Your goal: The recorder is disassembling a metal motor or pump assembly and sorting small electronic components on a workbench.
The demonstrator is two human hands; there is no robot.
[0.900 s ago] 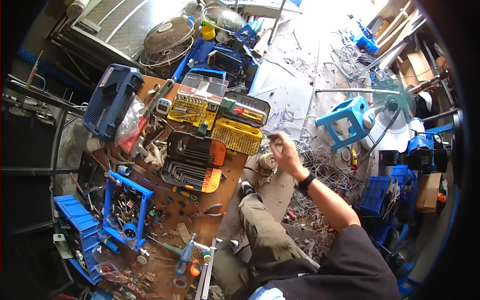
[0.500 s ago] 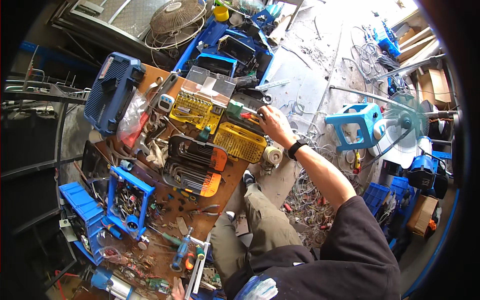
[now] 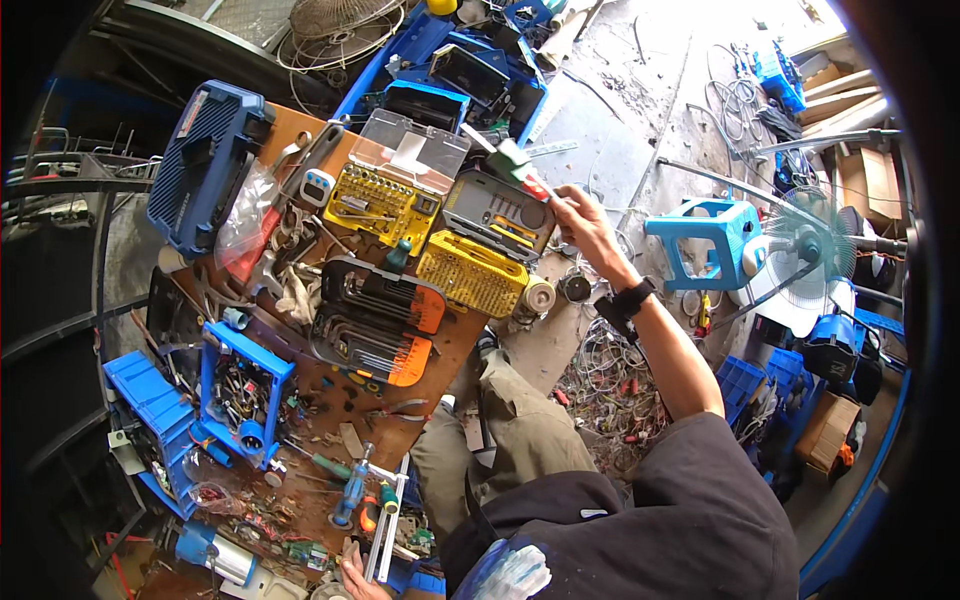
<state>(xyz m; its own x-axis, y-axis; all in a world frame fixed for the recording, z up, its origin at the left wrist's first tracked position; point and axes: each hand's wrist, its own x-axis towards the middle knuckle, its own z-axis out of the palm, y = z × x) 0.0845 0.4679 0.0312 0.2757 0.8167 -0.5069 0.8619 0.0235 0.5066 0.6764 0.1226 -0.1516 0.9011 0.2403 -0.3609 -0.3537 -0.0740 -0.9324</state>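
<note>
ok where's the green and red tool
The green and red tool is in the head view, above and just right of centre, held in the right hand beside the open grey case.

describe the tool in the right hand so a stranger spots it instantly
On the brown workbench, find the yellow bit box with its open grey lid. Above that lid in the view, the right hand holds the tool. Its green body, red near the hand, sets it apart from the box and lid.
</note>
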